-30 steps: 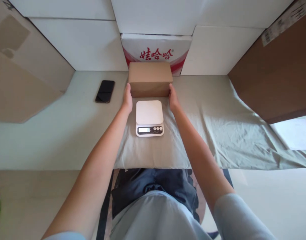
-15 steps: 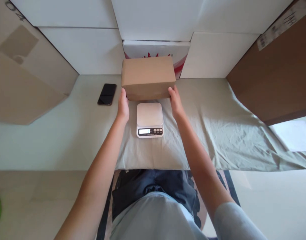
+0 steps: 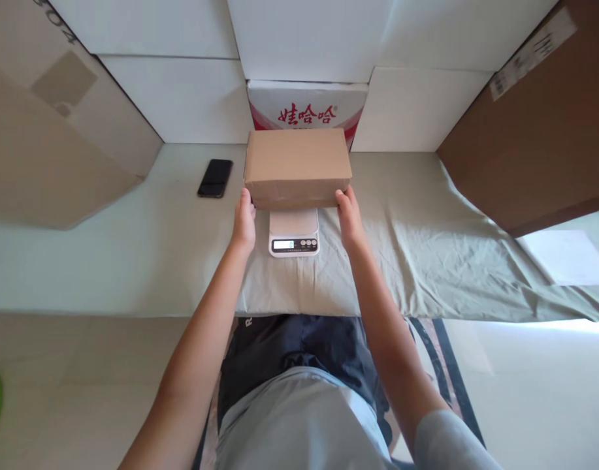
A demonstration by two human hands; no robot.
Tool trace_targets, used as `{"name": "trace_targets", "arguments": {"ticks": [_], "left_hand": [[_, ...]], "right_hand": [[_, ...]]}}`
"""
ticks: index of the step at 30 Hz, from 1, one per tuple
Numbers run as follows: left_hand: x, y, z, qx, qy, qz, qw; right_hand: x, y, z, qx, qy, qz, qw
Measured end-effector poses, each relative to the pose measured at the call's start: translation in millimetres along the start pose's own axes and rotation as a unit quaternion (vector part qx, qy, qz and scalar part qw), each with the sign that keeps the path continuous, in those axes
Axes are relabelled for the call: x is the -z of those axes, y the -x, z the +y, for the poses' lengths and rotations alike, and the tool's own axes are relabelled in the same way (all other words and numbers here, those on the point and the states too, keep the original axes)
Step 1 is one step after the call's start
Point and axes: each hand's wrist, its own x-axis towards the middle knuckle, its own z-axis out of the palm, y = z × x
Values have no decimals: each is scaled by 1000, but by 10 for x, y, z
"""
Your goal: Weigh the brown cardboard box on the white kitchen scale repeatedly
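Between my two hands is a closed brown cardboard box [image 3: 297, 156], gripped at its near lower corners. My left hand [image 3: 243, 219] holds the left corner, thumb on the near face and fingers curled under or behind. On the right corner my right hand [image 3: 349, 214] grips in the same way. Below the box a white digital scale [image 3: 294, 235] lies on the cloth; its display is lit and appears to read 0. The box hides the rear of the scale's platform. Whether box and platform touch, I cannot tell.
A black phone [image 3: 215, 178] lies on the green cloth [image 3: 181, 261] to the left. Large cartons stand at the left [image 3: 83, 150] and right [image 3: 529, 130]. White boxes [image 3: 304, 39] form a wall behind. A white sheet [image 3: 568, 258] lies at the right.
Both hands have brought the cardboard box down and nearer, so it now covers part of the scale's platform. More red lettering on the carton behind shows. The view has shifted slightly.
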Motion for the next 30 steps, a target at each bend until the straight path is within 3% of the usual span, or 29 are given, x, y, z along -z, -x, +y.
{"name": "trace_targets", "arguments": {"ticks": [13, 30], "left_hand": [[33, 298, 70, 16, -3, 7, 1000], [74, 485, -100, 43, 8, 27, 999]], "right_hand": [[9, 311, -49, 0, -3, -19, 1000], [83, 427, 67, -25, 11, -14, 1000]]}}
